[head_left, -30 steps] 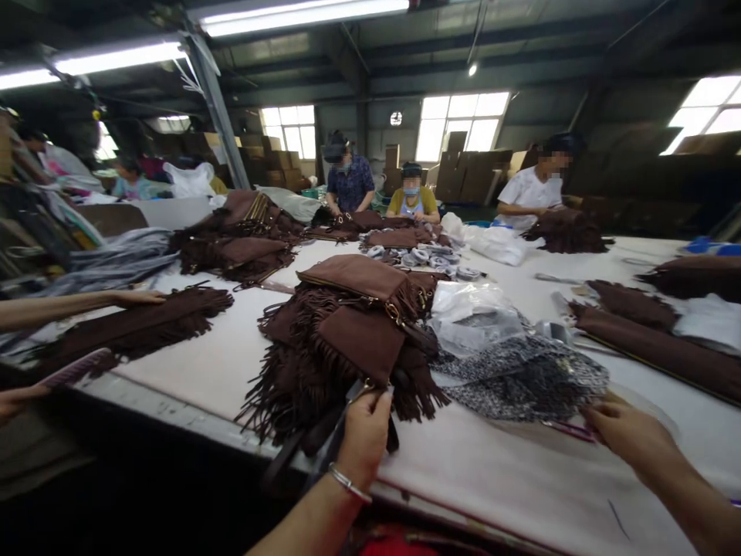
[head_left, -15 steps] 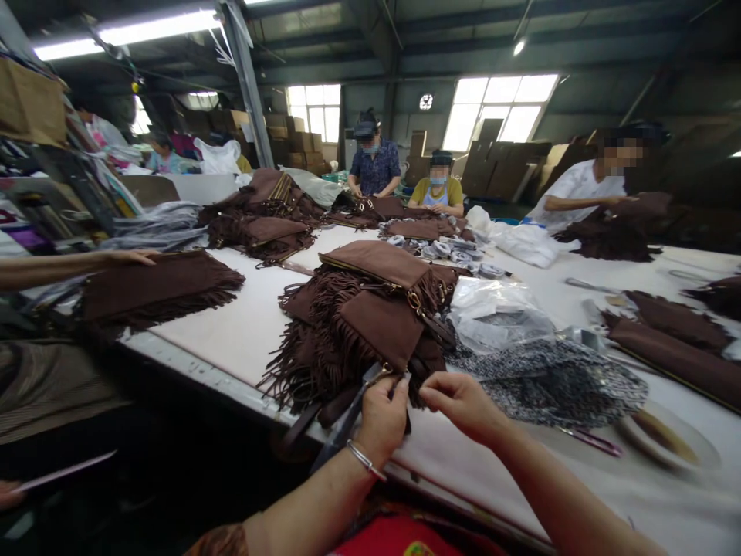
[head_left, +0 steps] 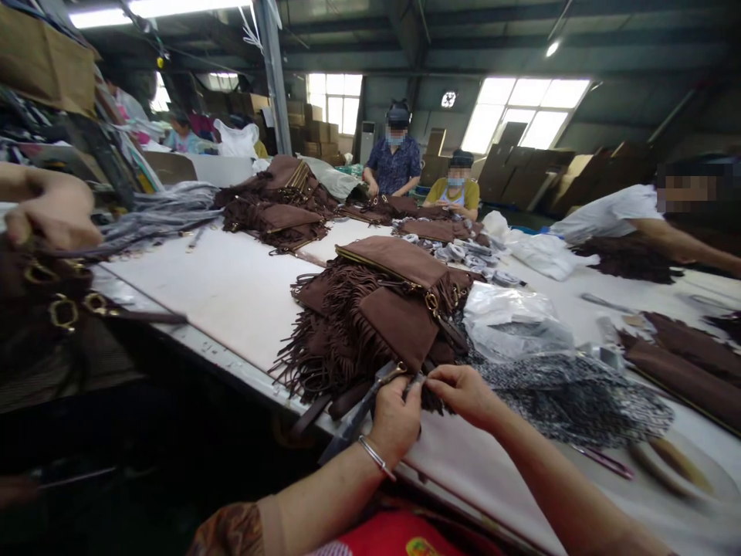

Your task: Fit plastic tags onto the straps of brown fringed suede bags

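Brown fringed bags (head_left: 399, 324) lie in a pile on the table in front of me. At the near edge of this pile, my left hand (head_left: 397, 413) is closed on a bag strap (head_left: 353, 425) that appears to be wrapped in grey film. A gold-coloured metal clasp (head_left: 394, 374) shows just above its fingers. My right hand (head_left: 463, 394) is right beside it, thumb and fingers pinched together close to the left fingertips. Whatever the right fingers pinch is too small to make out.
Clear plastic (head_left: 515, 320) and a black-and-white speckled cloth (head_left: 567, 394) lie to the right. Beyond them are a roll of tape (head_left: 675, 467) and a pink-handled tool (head_left: 605, 462). At left, a co-worker's hand (head_left: 52, 208) holds a brown bag with gold rings. Other people work across the table.
My right hand has come closer to my left, its fingertips now almost meeting it. The co-worker at left has lifted a bag off the table edge. The person at right leans further right.
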Demonstrator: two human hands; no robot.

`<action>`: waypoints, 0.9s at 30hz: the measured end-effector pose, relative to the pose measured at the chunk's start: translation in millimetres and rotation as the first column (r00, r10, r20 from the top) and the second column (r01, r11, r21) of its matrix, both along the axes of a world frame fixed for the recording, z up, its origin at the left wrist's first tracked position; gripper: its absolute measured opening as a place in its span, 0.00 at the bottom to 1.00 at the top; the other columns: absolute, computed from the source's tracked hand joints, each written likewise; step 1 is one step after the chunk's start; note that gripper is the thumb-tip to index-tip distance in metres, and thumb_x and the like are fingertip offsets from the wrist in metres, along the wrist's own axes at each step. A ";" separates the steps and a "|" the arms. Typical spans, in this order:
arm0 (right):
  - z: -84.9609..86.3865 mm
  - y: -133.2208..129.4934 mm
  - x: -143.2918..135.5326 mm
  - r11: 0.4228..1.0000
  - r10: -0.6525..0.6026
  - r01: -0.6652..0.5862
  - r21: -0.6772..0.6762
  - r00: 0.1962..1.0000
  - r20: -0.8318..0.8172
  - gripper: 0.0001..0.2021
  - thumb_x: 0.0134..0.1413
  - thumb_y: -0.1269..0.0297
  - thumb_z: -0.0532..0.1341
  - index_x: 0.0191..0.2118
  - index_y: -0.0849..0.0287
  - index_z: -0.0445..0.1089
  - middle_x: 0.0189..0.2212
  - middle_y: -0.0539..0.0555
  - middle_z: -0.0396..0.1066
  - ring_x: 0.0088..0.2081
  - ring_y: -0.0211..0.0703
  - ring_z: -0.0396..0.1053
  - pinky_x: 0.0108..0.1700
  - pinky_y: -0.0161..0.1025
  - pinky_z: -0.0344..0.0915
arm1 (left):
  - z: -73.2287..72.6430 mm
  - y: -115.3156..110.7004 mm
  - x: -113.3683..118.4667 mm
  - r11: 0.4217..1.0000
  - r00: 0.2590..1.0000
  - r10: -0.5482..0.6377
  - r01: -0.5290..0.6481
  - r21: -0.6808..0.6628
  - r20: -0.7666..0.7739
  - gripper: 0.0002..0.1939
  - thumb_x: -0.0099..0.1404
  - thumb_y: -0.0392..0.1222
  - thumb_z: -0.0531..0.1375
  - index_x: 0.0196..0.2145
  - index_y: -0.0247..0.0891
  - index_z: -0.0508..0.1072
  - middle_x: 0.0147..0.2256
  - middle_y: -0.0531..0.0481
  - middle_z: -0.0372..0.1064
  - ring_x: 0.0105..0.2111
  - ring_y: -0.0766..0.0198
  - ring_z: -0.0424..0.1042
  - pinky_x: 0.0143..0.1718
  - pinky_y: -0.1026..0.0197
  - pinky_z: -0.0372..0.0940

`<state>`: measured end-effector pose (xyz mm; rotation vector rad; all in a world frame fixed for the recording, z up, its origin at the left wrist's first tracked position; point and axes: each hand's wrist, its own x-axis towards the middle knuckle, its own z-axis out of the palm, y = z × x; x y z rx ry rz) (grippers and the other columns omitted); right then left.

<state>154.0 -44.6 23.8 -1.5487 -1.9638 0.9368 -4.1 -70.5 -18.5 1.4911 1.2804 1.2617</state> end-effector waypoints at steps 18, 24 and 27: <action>10.2 -2.8 -19.6 0.998 -0.057 0.057 0.002 0.995 0.082 0.12 0.50 0.62 0.55 0.22 0.59 0.71 0.17 0.48 0.69 0.21 0.35 0.64 0.23 0.31 0.57 | -1.1 -1.1 2.4 0.999 0.997 0.016 -0.012 0.048 -0.081 0.12 0.66 0.40 0.53 0.37 0.37 0.76 0.36 0.44 0.75 0.37 0.58 0.72 0.44 0.57 0.63; 13.4 3.9 -24.0 0.994 -0.102 0.106 -0.034 0.989 0.112 0.09 0.45 0.65 0.57 0.20 0.59 0.71 0.16 0.49 0.68 0.20 0.35 0.63 0.21 0.30 0.56 | -2.8 -1.7 2.4 0.996 0.995 0.012 -0.003 0.086 -0.094 0.12 0.65 0.37 0.52 0.39 0.38 0.75 0.39 0.44 0.75 0.41 0.57 0.71 0.47 0.57 0.62; 11.1 9.9 -24.1 0.984 -0.146 0.157 -0.086 0.982 0.120 0.08 0.42 0.65 0.59 0.18 0.60 0.70 0.14 0.48 0.64 0.18 0.33 0.60 0.19 0.30 0.53 | -5.1 -2.3 2.0 0.995 0.990 0.015 -0.001 0.104 -0.139 0.12 0.66 0.37 0.52 0.38 0.37 0.75 0.38 0.43 0.74 0.39 0.57 0.71 0.46 0.56 0.62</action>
